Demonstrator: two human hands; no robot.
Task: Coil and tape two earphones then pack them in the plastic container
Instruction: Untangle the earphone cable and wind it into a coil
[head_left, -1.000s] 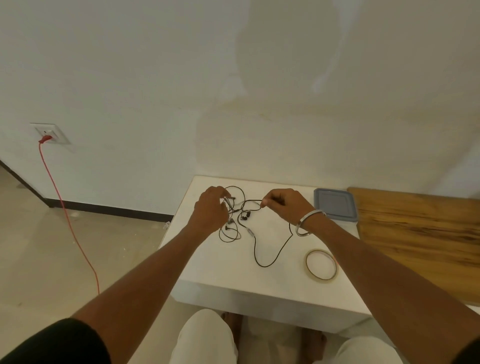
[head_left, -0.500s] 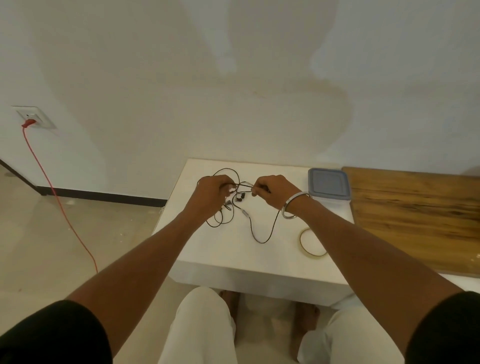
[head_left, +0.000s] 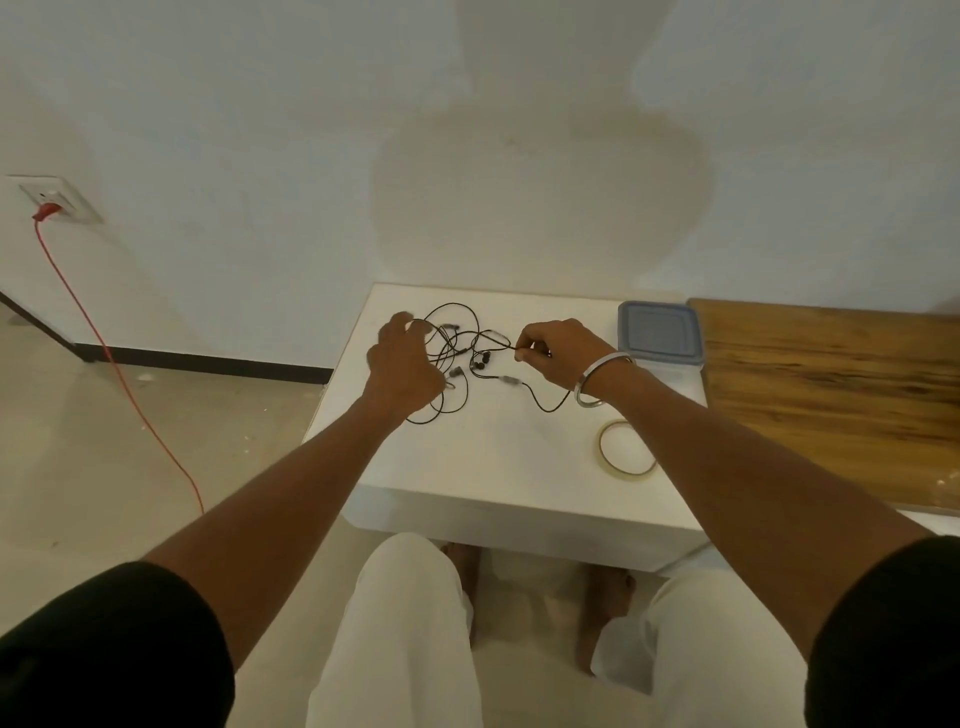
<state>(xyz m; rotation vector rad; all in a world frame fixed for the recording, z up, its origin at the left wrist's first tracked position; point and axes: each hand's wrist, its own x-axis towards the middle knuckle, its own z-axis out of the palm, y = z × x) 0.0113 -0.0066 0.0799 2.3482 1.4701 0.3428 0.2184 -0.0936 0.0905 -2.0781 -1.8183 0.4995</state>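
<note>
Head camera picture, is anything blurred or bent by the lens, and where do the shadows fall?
Head view: the left hand is motion-smeared at its fingers, while the right hand is sharper; the wide lens bows the wall skirting and table edges; soft, broad shadows lie on the wall; no harsh glare.

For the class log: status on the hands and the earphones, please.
Right hand pinching a cable end; left hand spread over the tangle. Earphones uncoiled. Tape roll untouched, container lidded. Nothing blocking.
</note>
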